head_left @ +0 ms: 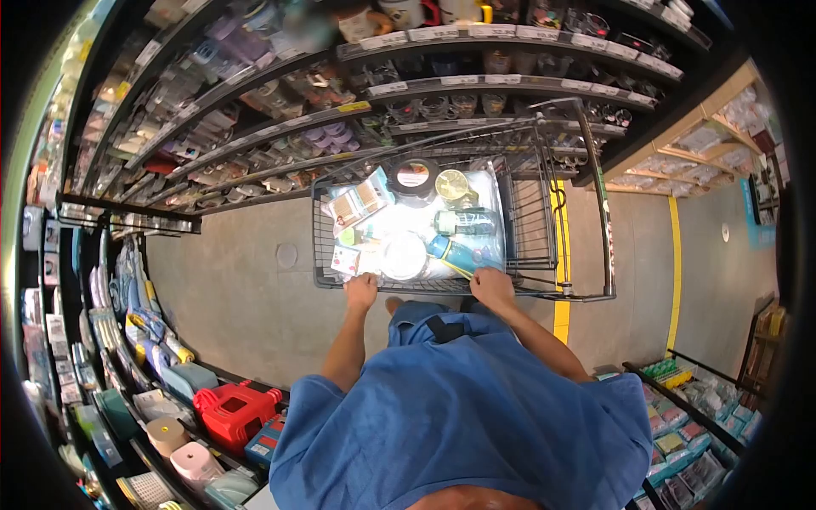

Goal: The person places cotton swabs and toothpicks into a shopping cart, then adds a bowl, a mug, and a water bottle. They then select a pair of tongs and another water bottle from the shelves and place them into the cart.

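Observation:
A dark wire shopping cart [323, 246] stands sideways in front of me. My left hand [361, 291] is closed around its near side rim. Farther right along the same rim, my right hand [493, 287] is closed too, close to a blue bottle-like item [455, 253]. Inside the cart lie a flat packet [361, 201], a round black-rimmed container [414, 174], a gold-lidded jar [452, 183] and a teal-green bottle [466, 223]. A round white item [402, 257] is washed out by glare, and a small white pack [345, 260] rests near my left hand.
Store shelves [442, 85] with glassware and mugs run behind the cart. A red case [236, 412] sits on shelving at lower left. Bins of packaged goods [697, 425] stand at lower right. Yellow lines [562, 319] mark the grey floor [229, 280].

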### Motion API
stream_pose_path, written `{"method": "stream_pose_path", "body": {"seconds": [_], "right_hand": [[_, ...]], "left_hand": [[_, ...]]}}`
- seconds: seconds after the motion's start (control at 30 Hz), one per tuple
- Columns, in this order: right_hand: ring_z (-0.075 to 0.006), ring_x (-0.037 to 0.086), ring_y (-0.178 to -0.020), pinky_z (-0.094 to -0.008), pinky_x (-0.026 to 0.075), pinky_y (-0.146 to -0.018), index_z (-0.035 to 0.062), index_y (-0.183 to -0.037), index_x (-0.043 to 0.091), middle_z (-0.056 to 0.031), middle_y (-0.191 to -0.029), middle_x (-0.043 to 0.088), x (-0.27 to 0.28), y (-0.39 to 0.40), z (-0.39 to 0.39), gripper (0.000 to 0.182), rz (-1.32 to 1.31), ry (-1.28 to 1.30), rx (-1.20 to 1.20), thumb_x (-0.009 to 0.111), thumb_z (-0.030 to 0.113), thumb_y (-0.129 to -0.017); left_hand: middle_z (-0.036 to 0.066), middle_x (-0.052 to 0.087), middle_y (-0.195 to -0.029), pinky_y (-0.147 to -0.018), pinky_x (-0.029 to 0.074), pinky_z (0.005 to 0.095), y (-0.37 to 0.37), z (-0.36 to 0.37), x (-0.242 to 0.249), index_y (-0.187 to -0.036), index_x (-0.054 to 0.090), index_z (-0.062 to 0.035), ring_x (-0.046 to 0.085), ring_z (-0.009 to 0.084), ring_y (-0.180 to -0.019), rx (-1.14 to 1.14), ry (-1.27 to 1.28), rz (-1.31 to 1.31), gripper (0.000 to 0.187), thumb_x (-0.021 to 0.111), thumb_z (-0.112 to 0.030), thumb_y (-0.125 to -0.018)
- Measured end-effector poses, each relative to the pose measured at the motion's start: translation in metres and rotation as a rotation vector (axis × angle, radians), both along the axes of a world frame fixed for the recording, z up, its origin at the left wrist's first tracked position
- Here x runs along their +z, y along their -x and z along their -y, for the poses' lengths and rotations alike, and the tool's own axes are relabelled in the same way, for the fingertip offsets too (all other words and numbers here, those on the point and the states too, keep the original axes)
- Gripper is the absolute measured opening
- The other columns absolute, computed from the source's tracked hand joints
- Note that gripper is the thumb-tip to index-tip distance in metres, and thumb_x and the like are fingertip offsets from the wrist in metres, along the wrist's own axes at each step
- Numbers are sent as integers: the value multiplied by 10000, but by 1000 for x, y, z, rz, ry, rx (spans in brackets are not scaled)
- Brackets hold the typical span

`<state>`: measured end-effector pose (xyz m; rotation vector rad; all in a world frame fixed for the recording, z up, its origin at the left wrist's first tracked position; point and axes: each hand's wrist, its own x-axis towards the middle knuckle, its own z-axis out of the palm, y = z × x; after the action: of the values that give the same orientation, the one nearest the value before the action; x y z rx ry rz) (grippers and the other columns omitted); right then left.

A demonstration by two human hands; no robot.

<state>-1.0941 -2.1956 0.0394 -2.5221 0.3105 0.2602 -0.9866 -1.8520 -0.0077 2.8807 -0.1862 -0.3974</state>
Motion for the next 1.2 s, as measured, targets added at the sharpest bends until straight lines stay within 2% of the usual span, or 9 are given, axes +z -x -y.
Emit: {"method": "stream_pose_path", "body": {"seconds": [0.07,0.13,0.3,0.37,0.67,0.77,0.83,1.2], "right_hand": [[-351,639,-786,-458,511,-692,64,-802,668,-150,-837,663,1,-1,-8,208,16,4,2,550,235,-810],[-347,645,-819,-444,519,-755,39,-815,683,-159,-869,672,14,-3,-19,244,-89,27,-34,534,233,-818],[-362,652,-792,-460,525,-727,49,-850,690,-170,-854,675,14,-6,-47,263,-129,55,-62,538,259,-808],[-371,653,-718,-472,525,-689,74,-792,697,-183,-771,668,6,-4,-60,231,-61,140,-117,556,258,-785],[-374,655,-802,-457,526,-745,48,-819,701,-208,-816,670,8,-14,-121,285,-187,255,-161,573,297,-766],[-371,656,-815,-448,525,-762,49,-820,702,-204,-816,673,16,-19,-144,296,-207,268,-227,589,313,-753],[-358,660,-840,-441,529,-772,77,-877,714,-192,-858,680,16,-19,-154,304,-240,285,-204,572,326,-775],[-376,659,-834,-439,526,-781,64,-854,720,-206,-852,679,16,-42,-197,315,-247,282,-171,588,332,-753]], "left_hand": [[127,698,-909,-837,419,482,-1,-6,0,-916,706,-121,628,342,-888,-4,-23,10,317,449,-303,-880],[125,699,-905,-842,418,482,-3,-11,-1,-911,706,-122,627,339,-889,-13,-49,20,315,447,-299,-881],[115,703,-906,-877,397,487,-9,-28,1,-884,706,-116,622,317,-893,-40,-160,0,316,451,-302,-886],[120,701,-899,-872,391,481,-10,-36,4,-868,704,-93,615,311,-885,-31,-135,25,319,459,-297,-881],[137,683,-823,-815,396,427,-19,-86,10,-780,697,-47,609,290,-863,-49,10,185,316,472,-261,-841],[139,683,-823,-808,397,427,-23,-105,13,-774,695,-48,611,291,-848,-65,51,199,319,469,-264,-839],[137,681,-816,-801,396,428,-27,-115,11,-762,691,-51,610,289,-841,-76,57,213,312,474,-263,-835],[117,657,-725,-776,392,429,-43,-161,1,-684,652,-55,593,277,-792,-44,174,404,251,510,-227,-800]]}}
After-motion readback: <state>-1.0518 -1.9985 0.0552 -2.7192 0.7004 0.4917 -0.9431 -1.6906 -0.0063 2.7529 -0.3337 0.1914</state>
